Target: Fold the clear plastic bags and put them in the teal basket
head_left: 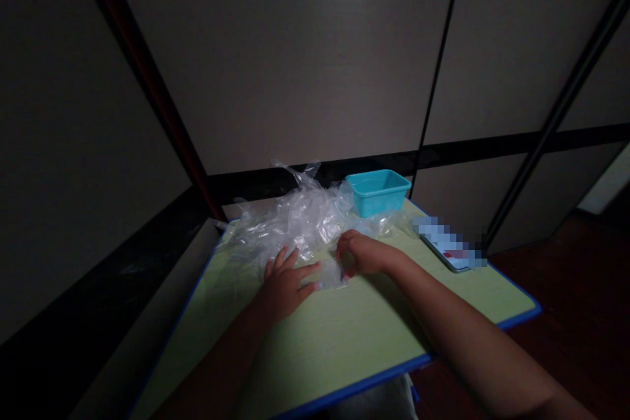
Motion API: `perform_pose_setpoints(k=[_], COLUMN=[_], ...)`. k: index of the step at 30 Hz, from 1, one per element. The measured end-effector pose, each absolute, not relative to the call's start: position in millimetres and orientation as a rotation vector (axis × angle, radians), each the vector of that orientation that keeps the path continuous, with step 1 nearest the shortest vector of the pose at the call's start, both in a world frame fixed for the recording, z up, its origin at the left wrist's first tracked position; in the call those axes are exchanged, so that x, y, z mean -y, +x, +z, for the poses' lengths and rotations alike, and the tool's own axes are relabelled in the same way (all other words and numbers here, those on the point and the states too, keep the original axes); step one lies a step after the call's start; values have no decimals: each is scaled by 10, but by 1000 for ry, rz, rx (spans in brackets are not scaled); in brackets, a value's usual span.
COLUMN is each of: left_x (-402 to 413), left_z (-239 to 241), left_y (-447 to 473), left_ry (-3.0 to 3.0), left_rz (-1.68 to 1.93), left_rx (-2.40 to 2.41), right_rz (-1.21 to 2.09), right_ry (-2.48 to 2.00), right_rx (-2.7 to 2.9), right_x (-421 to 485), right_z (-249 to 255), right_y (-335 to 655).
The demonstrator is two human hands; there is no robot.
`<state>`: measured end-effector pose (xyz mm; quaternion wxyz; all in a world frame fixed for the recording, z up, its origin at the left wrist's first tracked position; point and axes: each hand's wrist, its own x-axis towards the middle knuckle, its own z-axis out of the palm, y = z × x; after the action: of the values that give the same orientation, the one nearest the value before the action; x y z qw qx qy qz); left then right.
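A small flat piece of clear plastic, apparently a bag [332, 273], lies on the table between my two hands. My left hand [285, 285] rests palm down with its fingers spread, thumb and forefinger at the left side of the bag. At the bag's right edge, my right hand [361, 254] is curled with the fingertips and thumb brought together on the plastic. Just beyond both hands spreads a loose heap of crumpled clear plastic bags [305, 213]. The fingers of my left hand reach its near edge.
A turquoise plastic basket [381, 200] stands at the back right, beside the heap. To the right lies a phone [450, 249], its screen partly blurred out. The light green table [315, 354] has a blue edge. Cabinet panels [305, 65] rise directly behind it.
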<state>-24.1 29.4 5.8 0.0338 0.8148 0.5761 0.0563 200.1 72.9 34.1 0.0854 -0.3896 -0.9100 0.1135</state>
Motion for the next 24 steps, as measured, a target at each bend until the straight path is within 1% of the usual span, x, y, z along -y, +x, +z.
perform_pose_setpoints(k=[15, 24], left_x=[-314, -306], left_z=[44, 31], left_y=[-259, -250], left_ry=[2478, 2474], left_rz=[131, 160], left_rx=[-1776, -1766], right_rz=[326, 290], right_ry=[-1223, -1608], right_rx=[2660, 2476], right_x=[-729, -798], right_z=[320, 187], right_y=[2017, 1908])
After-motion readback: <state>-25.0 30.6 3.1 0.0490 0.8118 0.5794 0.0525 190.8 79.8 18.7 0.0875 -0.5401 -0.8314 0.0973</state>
